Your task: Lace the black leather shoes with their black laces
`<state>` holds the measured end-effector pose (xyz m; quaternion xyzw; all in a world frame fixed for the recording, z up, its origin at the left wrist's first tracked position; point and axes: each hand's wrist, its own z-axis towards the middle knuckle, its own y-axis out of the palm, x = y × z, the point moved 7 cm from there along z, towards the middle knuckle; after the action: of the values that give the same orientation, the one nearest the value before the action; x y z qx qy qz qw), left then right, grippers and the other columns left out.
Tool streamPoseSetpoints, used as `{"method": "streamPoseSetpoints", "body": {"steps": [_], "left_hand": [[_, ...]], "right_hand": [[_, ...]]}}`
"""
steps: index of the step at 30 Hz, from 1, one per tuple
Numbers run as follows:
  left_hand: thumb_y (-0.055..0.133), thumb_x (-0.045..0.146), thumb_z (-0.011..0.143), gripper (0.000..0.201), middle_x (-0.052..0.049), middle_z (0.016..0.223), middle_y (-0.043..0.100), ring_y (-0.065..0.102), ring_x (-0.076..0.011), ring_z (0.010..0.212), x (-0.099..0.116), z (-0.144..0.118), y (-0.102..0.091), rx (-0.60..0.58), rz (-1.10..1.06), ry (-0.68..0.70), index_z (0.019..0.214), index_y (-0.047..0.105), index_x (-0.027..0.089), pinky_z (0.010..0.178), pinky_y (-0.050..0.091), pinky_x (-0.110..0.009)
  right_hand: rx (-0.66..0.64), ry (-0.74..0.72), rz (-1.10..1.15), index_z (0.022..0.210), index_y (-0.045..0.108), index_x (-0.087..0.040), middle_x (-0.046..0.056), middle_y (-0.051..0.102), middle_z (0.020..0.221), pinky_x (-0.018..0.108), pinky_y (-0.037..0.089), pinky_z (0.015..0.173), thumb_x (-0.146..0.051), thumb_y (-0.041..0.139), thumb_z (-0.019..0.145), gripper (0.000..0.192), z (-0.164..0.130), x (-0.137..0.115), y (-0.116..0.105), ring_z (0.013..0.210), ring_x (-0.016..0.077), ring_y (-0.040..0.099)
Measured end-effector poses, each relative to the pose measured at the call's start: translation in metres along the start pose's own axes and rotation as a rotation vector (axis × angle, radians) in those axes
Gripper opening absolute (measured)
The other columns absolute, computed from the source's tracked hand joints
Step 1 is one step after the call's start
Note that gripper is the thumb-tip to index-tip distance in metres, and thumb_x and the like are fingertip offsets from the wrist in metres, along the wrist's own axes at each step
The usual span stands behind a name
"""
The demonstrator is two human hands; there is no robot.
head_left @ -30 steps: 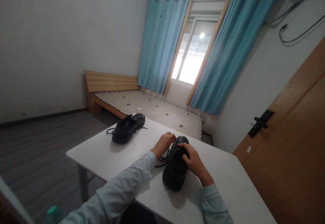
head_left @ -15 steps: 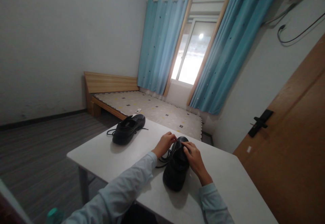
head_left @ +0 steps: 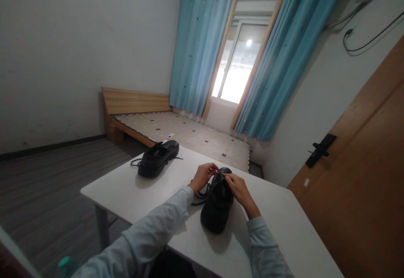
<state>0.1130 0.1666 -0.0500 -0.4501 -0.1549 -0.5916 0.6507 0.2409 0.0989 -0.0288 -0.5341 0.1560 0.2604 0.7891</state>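
Note:
A black lace-up shoe (head_left: 216,217) stands on the white table in front of me, heel toward me and toe pointing away. My left hand (head_left: 203,177) is at its far left side, thumb and fingers pinched close to the lacing area; what lies between the fingertips is too small to make out. From the right, my right hand (head_left: 238,187) grips the upper near the front of the opening, its fingers bent over the edge. A loose black shoelace (head_left: 203,194) trails on the left of this shoe, below my left wrist. The matching black shoe (head_left: 154,166) rests farther left, laces spread out.
The white table (head_left: 277,227) extends to the right of the shoes. Behind it is a bed (head_left: 202,137) with a small white object (head_left: 171,136) on it. A wooden door (head_left: 356,177) is at right. A green bottle cap (head_left: 64,262) shows at lower left.
The view has shifted slightly. Both hands stay at the front of the near shoe, with the left fingertips moved a little. The far shoe has not moved.

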Motion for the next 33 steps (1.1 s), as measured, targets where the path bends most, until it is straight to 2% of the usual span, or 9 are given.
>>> {"method": "streamPoseSetpoints", "body": {"steps": [4,10,14,19,25,28,33], "left_hand": [[0.06,0.02,0.078,0.009,-0.001,0.076,0.07,0.064,-0.0132,0.07,-0.001,0.0,0.002,-0.022,-0.022,-0.033,0.081,0.068,0.018,0.07,0.048,-0.024],[0.058,0.022,0.08,0.012,-0.003,0.081,0.071,0.065,-0.0147,0.077,0.006,-0.004,-0.001,-0.045,-0.022,0.008,0.084,0.069,0.017,0.073,0.047,-0.023],[0.056,0.023,0.081,0.013,-0.002,0.083,0.072,0.065,-0.0151,0.078,0.009,-0.004,-0.002,-0.051,0.033,0.01,0.086,0.068,0.019,0.074,0.047,-0.024],[0.051,0.026,0.084,0.019,-0.003,0.085,0.071,0.063,-0.0154,0.079,0.01,-0.002,0.001,-0.065,0.039,-0.014,0.089,0.068,0.019,0.074,0.047,-0.024],[0.043,0.035,0.089,0.03,-0.005,0.107,0.066,0.058,-0.0167,0.099,0.017,-0.003,0.01,-0.148,-0.084,0.037,0.104,0.063,0.019,0.089,0.043,-0.027],[0.041,0.039,0.089,0.033,-0.004,0.108,0.065,0.058,-0.0158,0.1,0.019,-0.004,0.016,-0.203,-0.156,0.045,0.109,0.06,0.019,0.089,0.043,-0.026],[0.045,0.036,0.086,0.027,-0.003,0.09,0.063,0.056,-0.0153,0.087,0.018,-0.001,0.019,-0.197,-0.072,0.052,0.086,0.063,0.016,0.081,0.043,-0.025]], "right_hand": [[-0.015,-0.016,-0.029,0.095,0.071,-0.019,0.008,0.072,0.096,0.032,0.046,0.08,-0.027,0.04,0.087,0.033,0.009,0.002,0.002,0.09,0.0232,0.065],[-0.019,0.007,-0.149,0.086,0.072,-0.02,0.005,0.073,0.081,0.028,0.044,0.068,-0.02,0.054,0.078,0.02,0.022,0.005,0.005,0.074,0.0202,0.065],[0.02,0.031,-0.223,0.079,0.07,-0.023,0.002,0.07,0.071,0.025,0.04,0.061,-0.02,0.058,0.074,0.013,0.022,0.004,0.004,0.066,0.0176,0.062],[0.076,0.061,-0.268,0.076,0.067,-0.025,0.001,0.068,0.071,0.024,0.035,0.057,-0.02,0.058,0.073,0.009,0.018,0.002,0.004,0.066,0.0173,0.06],[0.209,0.07,-0.13,0.074,0.062,-0.023,0.002,0.068,0.073,0.025,0.039,0.062,-0.023,0.052,0.078,0.011,0.01,0.009,-0.002,0.069,0.0173,0.06],[0.267,0.053,0.018,0.071,0.06,-0.02,0.003,0.066,0.071,0.027,0.042,0.064,-0.028,0.049,0.079,0.016,0.007,0.011,-0.008,0.067,0.0178,0.06],[0.296,0.023,0.192,0.072,0.058,-0.018,0.004,0.064,0.072,0.028,0.045,0.061,-0.031,0.051,0.078,0.016,0.005,0.002,-0.016,0.066,0.0178,0.059]]}}
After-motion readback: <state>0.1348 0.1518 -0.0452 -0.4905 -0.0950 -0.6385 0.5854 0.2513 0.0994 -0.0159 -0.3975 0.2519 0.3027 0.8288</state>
